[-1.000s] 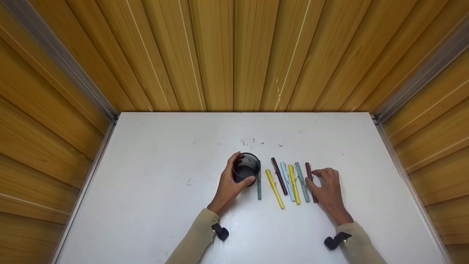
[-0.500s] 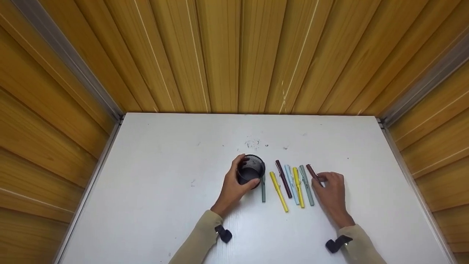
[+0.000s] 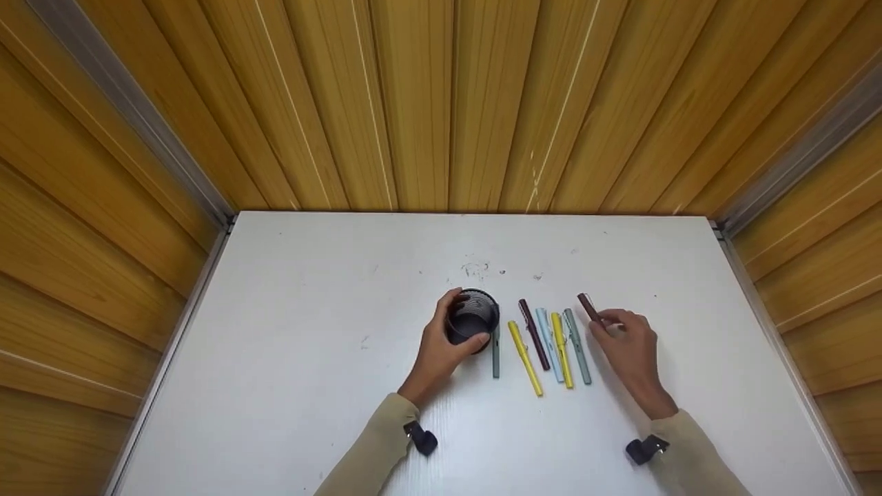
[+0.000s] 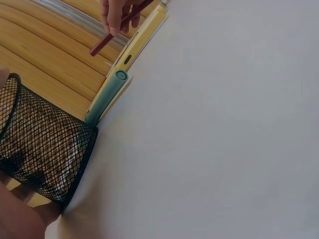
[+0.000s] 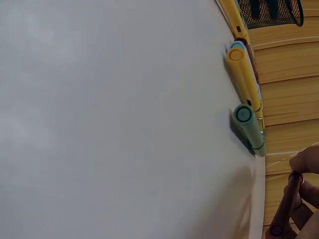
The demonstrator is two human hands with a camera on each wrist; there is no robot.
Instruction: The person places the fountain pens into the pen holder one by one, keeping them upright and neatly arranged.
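My left hand (image 3: 441, 348) grips a black mesh pen cup (image 3: 473, 321) that stands on the white table (image 3: 289, 358); the cup's mesh wall (image 4: 42, 144) fills the lower left of the left wrist view. My right hand (image 3: 623, 344) pinches a dark maroon pen (image 3: 588, 306) and holds it lifted off the table, tip pointing up and left; the same maroon pen (image 5: 284, 211) shows in the right wrist view. Several pens lie in a row between the hands: grey-green (image 3: 495, 355), yellow (image 3: 525, 359), dark maroon (image 3: 534, 334), light blue (image 3: 547, 337), yellow (image 3: 561, 350), grey-green (image 3: 577, 346).
Wooden slat walls (image 3: 441, 103) close in the table on the back, left and right, with metal corner strips (image 3: 131, 117). Small dark marks (image 3: 475, 269) sit on the table behind the cup.
My right hand has picked the maroon pen up from the right end of the row and lifted it up and away from the table. The left hand stays on the cup.
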